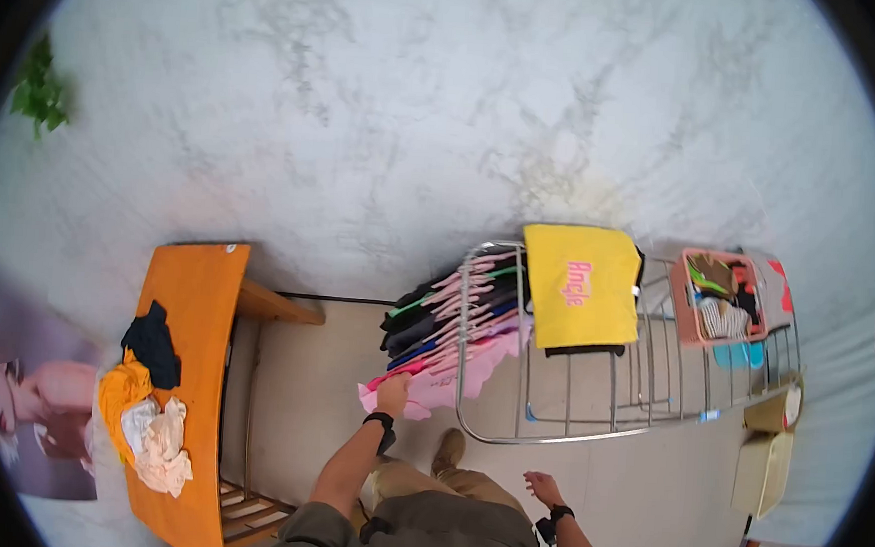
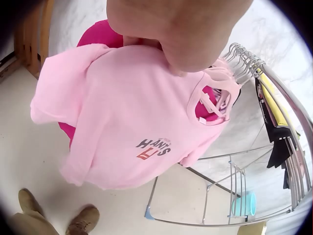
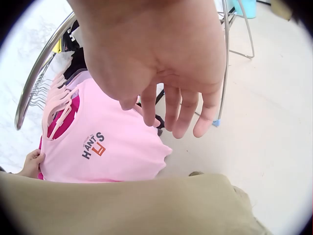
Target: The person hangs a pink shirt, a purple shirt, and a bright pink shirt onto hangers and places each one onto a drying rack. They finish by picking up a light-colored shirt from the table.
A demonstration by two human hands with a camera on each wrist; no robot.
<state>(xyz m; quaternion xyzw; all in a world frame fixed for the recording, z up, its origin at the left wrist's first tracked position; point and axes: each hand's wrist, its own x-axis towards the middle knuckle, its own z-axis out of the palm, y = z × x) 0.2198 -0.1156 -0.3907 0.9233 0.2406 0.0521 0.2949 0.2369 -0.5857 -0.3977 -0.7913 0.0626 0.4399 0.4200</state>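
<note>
A light pink T-shirt (image 2: pixel 122 112) with "HANTS" lettering hangs on a pink hanger (image 3: pixel 51 110) at the near end of a row of hung clothes. My left hand (image 1: pixel 392 395) pinches its shoulder at the sleeve side, with thumb and fingers on the cloth. Right behind it shows a magenta garment (image 2: pixel 100 36). Lower right in the head view, my right hand (image 1: pixel 545 489) hangs beside my body with loose fingers and holds nothing. The right wrist view shows its fingers (image 3: pixel 173 110) pointing down, overlapping the T-shirt's edge.
The metal drying rack (image 1: pixel 465 355) carries the hung clothes, a folded yellow shirt (image 1: pixel 585 318) and a pink basket (image 1: pixel 690 324) of small clothes. An orange table (image 1: pixel 205 299) at left bears crumpled garments (image 1: pixel 161 447). Bins (image 1: pixel 761 474) stand at right.
</note>
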